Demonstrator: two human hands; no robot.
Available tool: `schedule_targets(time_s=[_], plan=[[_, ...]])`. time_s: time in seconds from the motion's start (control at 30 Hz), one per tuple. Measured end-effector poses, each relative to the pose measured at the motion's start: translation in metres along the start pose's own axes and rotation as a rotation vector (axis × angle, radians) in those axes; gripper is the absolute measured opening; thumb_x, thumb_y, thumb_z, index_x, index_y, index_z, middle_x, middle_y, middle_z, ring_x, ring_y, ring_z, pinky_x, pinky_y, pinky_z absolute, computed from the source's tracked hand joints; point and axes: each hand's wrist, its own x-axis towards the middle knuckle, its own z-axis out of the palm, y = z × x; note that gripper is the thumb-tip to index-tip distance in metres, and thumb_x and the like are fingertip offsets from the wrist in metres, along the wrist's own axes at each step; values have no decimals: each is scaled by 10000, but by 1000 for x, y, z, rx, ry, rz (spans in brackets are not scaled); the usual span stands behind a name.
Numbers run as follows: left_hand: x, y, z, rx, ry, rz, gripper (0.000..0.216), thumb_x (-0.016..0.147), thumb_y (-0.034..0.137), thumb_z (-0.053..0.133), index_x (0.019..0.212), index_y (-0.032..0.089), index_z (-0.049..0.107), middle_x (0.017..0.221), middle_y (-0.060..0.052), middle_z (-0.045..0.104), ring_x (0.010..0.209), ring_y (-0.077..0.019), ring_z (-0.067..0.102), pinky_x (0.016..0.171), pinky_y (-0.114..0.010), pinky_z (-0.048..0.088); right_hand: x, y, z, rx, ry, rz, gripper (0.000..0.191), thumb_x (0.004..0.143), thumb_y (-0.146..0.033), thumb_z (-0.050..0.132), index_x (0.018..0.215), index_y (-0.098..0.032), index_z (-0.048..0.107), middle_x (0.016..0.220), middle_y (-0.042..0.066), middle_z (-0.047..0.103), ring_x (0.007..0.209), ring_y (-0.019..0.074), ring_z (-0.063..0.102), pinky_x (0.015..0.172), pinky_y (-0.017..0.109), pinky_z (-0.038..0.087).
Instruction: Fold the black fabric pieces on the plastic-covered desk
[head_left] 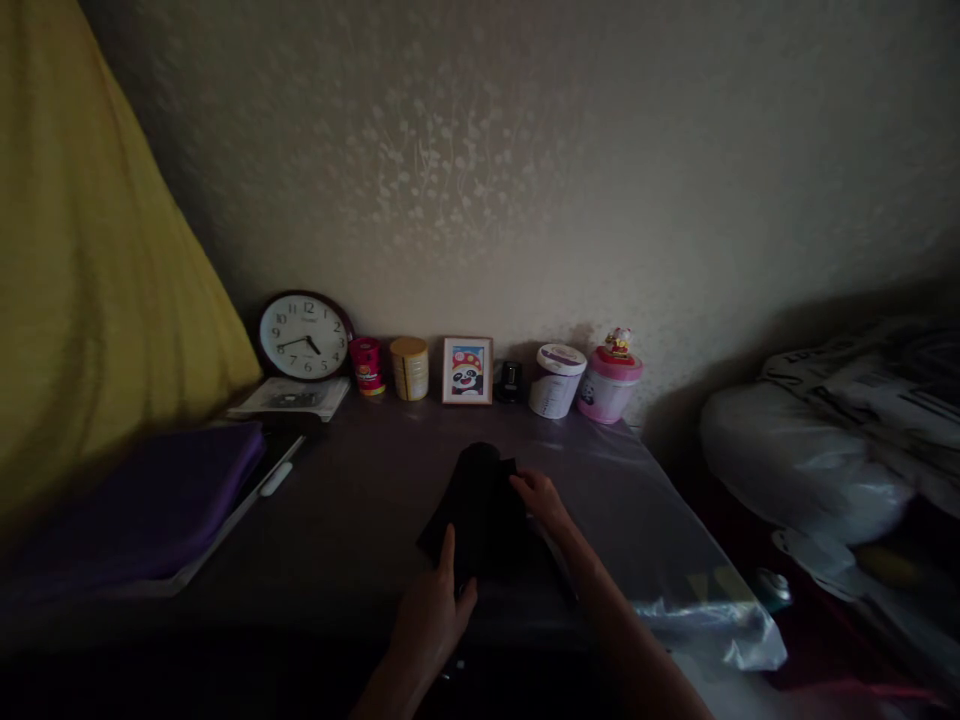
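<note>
A black piece of cloth [480, 505] lies on the dark table [352, 500] in front of me. My left hand [435, 610] rests on its near edge, thumb raised on top and fingers tucked at the cloth's right side. My right hand [541, 497] pinches the cloth's far right corner with bent fingers. The room is dim and the cloth's folds are hard to make out.
Along the wall stand a round clock [305, 336], a red tin [367, 366], a yellow tin [409, 368], a framed panda picture [467, 370], a white tub [556, 380] and a pink jar [608, 383]. A purple folder [150, 495] lies left, clear plastic sheeting [675, 560] right, a yellow curtain [82, 280] far left.
</note>
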Motion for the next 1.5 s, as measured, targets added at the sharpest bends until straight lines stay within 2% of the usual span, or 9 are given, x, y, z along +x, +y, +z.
schedule_targets(time_s=[0.27, 0.57, 0.7, 0.8, 0.9, 1.03, 1.13, 1.23, 1.5], plan=[[1, -1, 0, -14, -2, -3, 674, 876, 347, 387, 1408, 129, 36, 862, -75, 682, 759, -177, 637, 600, -244, 366, 3, -18, 12, 6, -9, -8, 297, 680, -212, 597, 961, -150, 669, 882, 57, 684, 850, 213, 623, 774, 307, 459], [3, -3, 4, -53, 19, 3, 682, 857, 328, 404, 1407, 130, 53, 851, -81, 687, 756, -195, 643, 600, -250, 372, 4, -41, 26, 85, -32, 9, 212, 689, -205, 613, 889, -175, 676, 799, 36, 678, 813, 182, 631, 751, 286, 475], [4, -3, 4, -101, 27, 22, 688, 854, 324, 411, 1407, 123, 55, 852, -81, 683, 757, -192, 641, 604, -246, 375, 1, -38, 25, 153, -96, 29, 220, 803, -263, 473, 882, -179, 660, 639, -2, 644, 589, 122, 631, 587, 243, 499], [4, -3, 5, -152, 16, 19, 692, 851, 306, 423, 1407, 122, 55, 867, -76, 680, 762, -178, 638, 632, -235, 387, 0, -35, 24, 162, -103, 39, 248, 782, -229, 472, 964, -173, 632, 607, -20, 623, 481, 107, 598, 519, 242, 495], [3, -3, 5, -224, 5, 14, 695, 848, 283, 437, 1407, 126, 55, 911, -71, 676, 801, -157, 633, 676, -214, 396, -1, -34, 25, 120, -33, -1, 223, 735, -220, 524, 922, -184, 639, 746, 13, 648, 648, 148, 635, 659, 297, 509], [2, -2, 5, -266, 1, 15, 701, 849, 271, 447, 1408, 142, 45, 938, -62, 676, 824, -140, 632, 683, -194, 398, -5, -36, 33, 43, 90, -37, 248, 729, -299, 548, 922, -162, 621, 998, 103, 620, 957, 239, 589, 874, 359, 428], [1, 3, 7, -181, -1, 3, 698, 854, 256, 439, 1408, 143, 30, 914, -72, 682, 794, -156, 640, 651, -213, 406, -11, -40, 45, -76, 130, 19, 438, 782, -380, 487, 1109, -92, 530, 1103, 182, 582, 1061, 278, 547, 891, 358, 405], [0, 13, 9, -53, 6, -2, 711, 843, 211, 447, 1404, 132, 18, 903, -96, 683, 803, -195, 645, 658, -255, 432, -16, -47, 56, -197, 82, 108, 557, 830, -431, 402, 1244, -58, 420, 1184, 211, 544, 1130, 283, 507, 902, 353, 389], [-6, 42, 3, 155, -32, -47, 607, 807, -12, 260, 1389, 95, 124, 894, -159, 678, 811, -227, 653, 698, -321, 494, -27, -73, 58, -372, 12, 179, 794, 776, -485, 456, 1341, 35, 256, 1235, 267, 465, 1152, 355, 450, 899, 419, 375]])
